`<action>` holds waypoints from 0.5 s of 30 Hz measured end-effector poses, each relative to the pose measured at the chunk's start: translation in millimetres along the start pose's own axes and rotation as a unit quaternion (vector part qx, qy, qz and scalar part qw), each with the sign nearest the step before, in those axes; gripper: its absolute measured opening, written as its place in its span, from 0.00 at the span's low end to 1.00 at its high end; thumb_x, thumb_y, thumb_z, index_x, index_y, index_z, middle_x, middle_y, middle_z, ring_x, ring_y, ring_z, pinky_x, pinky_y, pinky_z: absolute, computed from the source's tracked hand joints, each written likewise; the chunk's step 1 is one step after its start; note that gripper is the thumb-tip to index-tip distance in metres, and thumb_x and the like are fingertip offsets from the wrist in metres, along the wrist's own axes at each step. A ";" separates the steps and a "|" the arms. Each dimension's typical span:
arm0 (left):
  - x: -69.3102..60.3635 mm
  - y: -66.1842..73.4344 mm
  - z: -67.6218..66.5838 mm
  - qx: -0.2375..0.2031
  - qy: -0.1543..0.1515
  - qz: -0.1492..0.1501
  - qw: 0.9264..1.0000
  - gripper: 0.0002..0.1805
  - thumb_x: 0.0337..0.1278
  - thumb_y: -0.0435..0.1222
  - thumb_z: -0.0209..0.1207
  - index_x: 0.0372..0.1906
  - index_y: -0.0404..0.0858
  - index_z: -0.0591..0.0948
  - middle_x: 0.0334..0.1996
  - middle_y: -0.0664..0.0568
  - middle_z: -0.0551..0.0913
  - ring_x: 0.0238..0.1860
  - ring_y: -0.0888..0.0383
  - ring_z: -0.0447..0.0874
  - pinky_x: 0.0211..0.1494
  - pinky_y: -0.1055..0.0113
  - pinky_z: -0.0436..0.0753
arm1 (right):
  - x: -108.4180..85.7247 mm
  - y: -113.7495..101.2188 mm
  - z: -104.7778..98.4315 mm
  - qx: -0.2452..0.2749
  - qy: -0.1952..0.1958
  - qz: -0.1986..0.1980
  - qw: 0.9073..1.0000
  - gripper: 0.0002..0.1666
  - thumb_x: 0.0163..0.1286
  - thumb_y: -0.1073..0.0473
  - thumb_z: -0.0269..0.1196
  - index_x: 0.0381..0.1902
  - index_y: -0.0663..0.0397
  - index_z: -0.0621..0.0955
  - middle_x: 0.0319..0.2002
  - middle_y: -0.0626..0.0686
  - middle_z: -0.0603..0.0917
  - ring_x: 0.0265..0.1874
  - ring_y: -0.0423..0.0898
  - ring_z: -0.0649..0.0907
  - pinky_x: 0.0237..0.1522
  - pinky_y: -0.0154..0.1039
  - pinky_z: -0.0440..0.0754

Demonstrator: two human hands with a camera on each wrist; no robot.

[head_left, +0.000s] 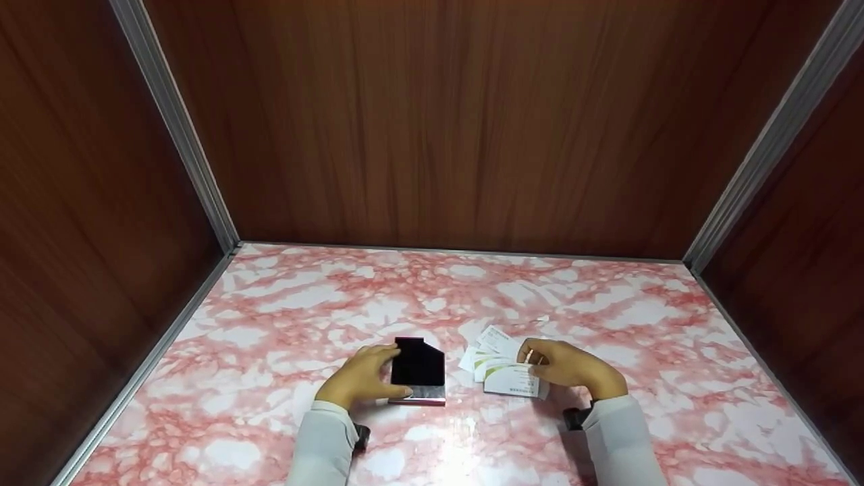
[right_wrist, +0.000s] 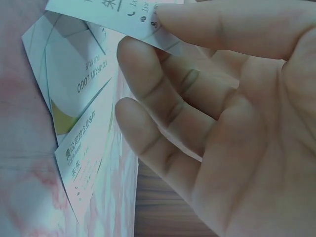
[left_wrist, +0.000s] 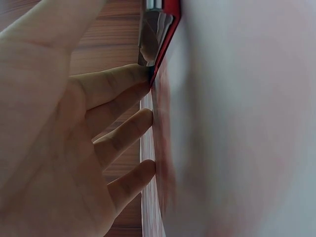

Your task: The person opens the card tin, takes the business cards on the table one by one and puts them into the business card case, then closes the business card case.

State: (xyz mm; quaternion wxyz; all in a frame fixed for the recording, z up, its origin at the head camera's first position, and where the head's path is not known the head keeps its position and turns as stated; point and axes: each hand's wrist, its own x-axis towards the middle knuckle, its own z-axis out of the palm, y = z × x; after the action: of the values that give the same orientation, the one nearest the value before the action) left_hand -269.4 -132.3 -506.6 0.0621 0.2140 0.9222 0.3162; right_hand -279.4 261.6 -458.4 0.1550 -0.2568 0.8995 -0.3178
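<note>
An open card case (head_left: pixel 418 366), black inside with a silver near part and a red edge, lies on the table. My left hand (head_left: pixel 358 379) grips its left side, thumb on the silver part and index finger at the far left edge. In the left wrist view, fingertips touch the red edge of the case (left_wrist: pixel 170 37), and the other fingers of the hand (left_wrist: pixel 64 138) rest on the table. Right of the case, my right hand (head_left: pixel 577 370) pinches a white card (right_wrist: pixel 131 19) between thumb and fingers. Beneath and beyond it, several printed cards (right_wrist: pixel 74 74) lie fanned out, overlapping.
The table (head_left: pixel 283 304) has a red and white marbled top. Dark wood-grain panels (head_left: pixel 432 135) rise behind it and at both sides, with grey metal posts (head_left: pixel 179 128) in the corners.
</note>
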 end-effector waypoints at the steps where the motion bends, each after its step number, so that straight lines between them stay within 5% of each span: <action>1: 0.0 -0.2 0.1 0.002 0.001 0.001 1.000 0.48 0.48 0.54 0.74 0.70 0.32 0.71 0.70 0.41 0.70 0.72 0.39 0.62 0.72 0.44 0.63 | 0.2 -0.1 0.1 0.003 0.002 -0.002 1.000 0.08 0.72 0.65 0.59 0.46 0.50 0.78 0.34 0.52 0.81 0.31 0.46 0.77 0.36 0.45 0.75; 8: -0.6 -0.3 -0.4 0.002 -0.012 -0.020 1.000 0.48 0.49 0.55 0.73 0.72 0.36 0.70 0.72 0.43 0.67 0.73 0.40 0.60 0.72 0.43 0.63 | 8.5 0.8 4.5 0.003 0.041 -0.033 0.999 0.09 0.73 0.67 0.57 0.48 0.51 0.78 0.38 0.53 0.82 0.37 0.48 0.79 0.39 0.46 0.78; 15: -1.2 -0.1 -0.9 0.000 -0.004 -0.003 1.000 0.48 0.48 0.55 0.73 0.71 0.34 0.71 0.71 0.42 0.69 0.72 0.39 0.61 0.72 0.43 0.64 | 20.1 -1.2 13.7 0.004 0.115 -0.062 0.991 0.09 0.74 0.66 0.59 0.49 0.51 0.79 0.41 0.51 0.83 0.42 0.49 0.82 0.42 0.47 0.81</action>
State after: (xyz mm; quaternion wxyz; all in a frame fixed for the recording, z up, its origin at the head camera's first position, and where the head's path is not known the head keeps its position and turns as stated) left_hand -268.6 -133.5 -506.0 0.0671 0.2123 0.9226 0.3150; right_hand -289.4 242.8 -470.2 0.0319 -0.2731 0.8923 -0.3581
